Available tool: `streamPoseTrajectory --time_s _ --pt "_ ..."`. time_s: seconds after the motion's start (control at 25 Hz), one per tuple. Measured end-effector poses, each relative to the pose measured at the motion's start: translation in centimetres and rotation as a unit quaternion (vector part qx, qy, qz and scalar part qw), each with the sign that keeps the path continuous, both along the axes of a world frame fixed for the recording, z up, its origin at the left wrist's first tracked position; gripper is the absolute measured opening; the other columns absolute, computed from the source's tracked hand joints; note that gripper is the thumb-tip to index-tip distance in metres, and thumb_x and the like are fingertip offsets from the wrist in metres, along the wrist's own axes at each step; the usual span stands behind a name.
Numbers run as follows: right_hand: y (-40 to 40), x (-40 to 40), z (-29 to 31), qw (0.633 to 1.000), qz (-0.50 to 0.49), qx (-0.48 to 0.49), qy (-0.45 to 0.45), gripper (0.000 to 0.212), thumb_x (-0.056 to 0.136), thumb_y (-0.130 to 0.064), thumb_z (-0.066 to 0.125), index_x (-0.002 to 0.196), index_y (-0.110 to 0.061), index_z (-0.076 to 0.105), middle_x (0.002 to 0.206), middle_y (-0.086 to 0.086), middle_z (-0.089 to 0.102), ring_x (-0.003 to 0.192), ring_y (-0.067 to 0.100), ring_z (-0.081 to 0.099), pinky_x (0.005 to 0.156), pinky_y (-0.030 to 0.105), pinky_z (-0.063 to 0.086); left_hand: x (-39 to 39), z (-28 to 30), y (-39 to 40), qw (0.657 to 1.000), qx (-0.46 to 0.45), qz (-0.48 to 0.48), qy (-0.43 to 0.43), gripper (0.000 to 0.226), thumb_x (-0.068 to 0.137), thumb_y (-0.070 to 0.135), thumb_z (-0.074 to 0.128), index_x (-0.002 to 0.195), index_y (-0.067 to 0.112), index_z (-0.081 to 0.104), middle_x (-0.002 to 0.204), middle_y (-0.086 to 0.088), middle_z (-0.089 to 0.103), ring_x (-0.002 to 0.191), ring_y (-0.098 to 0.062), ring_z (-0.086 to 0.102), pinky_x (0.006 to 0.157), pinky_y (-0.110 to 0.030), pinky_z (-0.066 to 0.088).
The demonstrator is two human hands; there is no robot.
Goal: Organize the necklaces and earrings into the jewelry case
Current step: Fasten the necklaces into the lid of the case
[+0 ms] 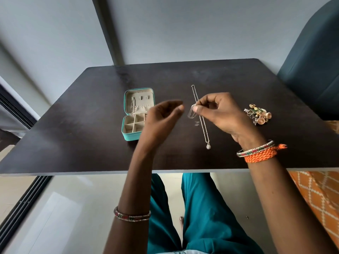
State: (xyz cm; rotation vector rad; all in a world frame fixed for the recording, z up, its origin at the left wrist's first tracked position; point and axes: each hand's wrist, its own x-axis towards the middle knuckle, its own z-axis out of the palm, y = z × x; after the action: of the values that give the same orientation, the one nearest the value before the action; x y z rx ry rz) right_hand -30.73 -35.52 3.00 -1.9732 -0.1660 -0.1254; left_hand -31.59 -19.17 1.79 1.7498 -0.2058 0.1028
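Observation:
A teal jewelry case (128, 134) lies open on the dark table (73, 134), its beige lid upright and its divided compartments facing up. Thin chains hang at the left inside the lid. A silver necklace (201, 123) with a round pendant lies stretched out on the table to the right of the case. My right hand (220, 116) pinches a small loop of thin silver chain (191, 112) above that necklace. My left hand (161, 120) hovers beside it with loosely curled fingers and holds nothing. A pile of gold earrings (258, 114) sits at the right.
A small silver piece (197, 123) lies on the table left of the necklace. A dark blue chair (311, 61) stands at the table's far right corner. The near table edge crosses above my teal-clad legs. An orange patterned cloth (321, 195) is at the right.

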Motion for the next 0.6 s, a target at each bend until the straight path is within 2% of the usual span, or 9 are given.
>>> streamPoseTrajectory --time_s 0.08,0.16,0.28,0.4,0.52,0.6 --pt "0.1 0.0 0.4 1.000 0.010 -0.028 -0.006 0.007 0.082 -0.017 0.072 0.076 -0.019 0.069 0.082 0.013 0.070 0.073 0.011 0.057 0.069 0.028 0.048 -0.1 -0.3 -0.9 0.999 0.016 -0.043 -0.006 0.018 0.091 0.012 0.061 0.103 0.002 0.069 0.083 0.001 0.068 0.068 0.009 0.057 0.063 -0.006 0.042" --pt "-0.1 -0.1 1.0 0.999 0.025 -0.045 -0.003 0.004 0.082 -0.019 0.072 0.079 -0.018 0.070 0.086 0.013 0.071 0.079 0.016 0.058 0.074 0.034 0.050 0.0 -0.4 -0.8 0.999 -0.002 -0.035 -0.014 0.011 0.087 0.012 0.065 0.090 0.004 0.071 0.076 0.000 0.069 0.069 0.001 0.058 0.062 -0.009 0.044" --pt "0.1 -0.2 1.2 0.996 0.045 -0.075 0.021 0.010 0.085 -0.019 0.068 0.084 -0.010 0.070 0.079 0.012 0.066 0.073 0.014 0.054 0.069 0.030 0.044 -0.1 0.1 -0.5 0.999 -0.053 0.004 -0.010 0.007 0.086 0.008 0.066 0.085 0.003 0.071 0.075 0.000 0.070 0.069 0.001 0.062 0.066 -0.009 0.047" --pt "0.6 0.0 0.3 0.994 0.030 -0.098 0.042 0.013 0.086 -0.020 0.066 0.078 -0.010 0.068 0.070 -0.001 0.060 0.064 0.008 0.051 0.064 0.028 0.042 -0.1 0.6 -0.4 0.995 -0.076 -0.003 0.070 0.015 0.089 0.011 0.061 0.077 0.013 0.070 0.072 0.005 0.068 0.066 0.007 0.059 0.060 -0.007 0.042" --pt "1.2 0.1 -0.6 0.994 -0.011 -0.107 0.032 0.019 0.081 -0.029 0.069 0.065 -0.019 0.064 0.061 -0.007 0.060 0.056 0.007 0.051 0.055 0.027 0.041 -0.2 0.7 -0.8 0.973 -0.147 -0.012 0.175 0.027 0.090 0.017 0.055 0.066 0.020 0.066 0.069 0.011 0.064 0.076 -0.003 0.055 0.066 -0.023 0.036" --pt "1.6 0.2 -1.0 0.993 -0.037 -0.108 0.001 0.025 0.077 -0.037 0.069 0.061 -0.022 0.060 0.060 -0.008 0.062 0.055 0.007 0.052 0.054 0.027 0.041 -0.4 0.7 -1.0 0.964 -0.191 -0.027 0.181 0.028 0.095 0.014 0.049 0.069 0.020 0.059 0.068 0.008 0.062 0.071 -0.005 0.055 0.067 -0.025 0.037"
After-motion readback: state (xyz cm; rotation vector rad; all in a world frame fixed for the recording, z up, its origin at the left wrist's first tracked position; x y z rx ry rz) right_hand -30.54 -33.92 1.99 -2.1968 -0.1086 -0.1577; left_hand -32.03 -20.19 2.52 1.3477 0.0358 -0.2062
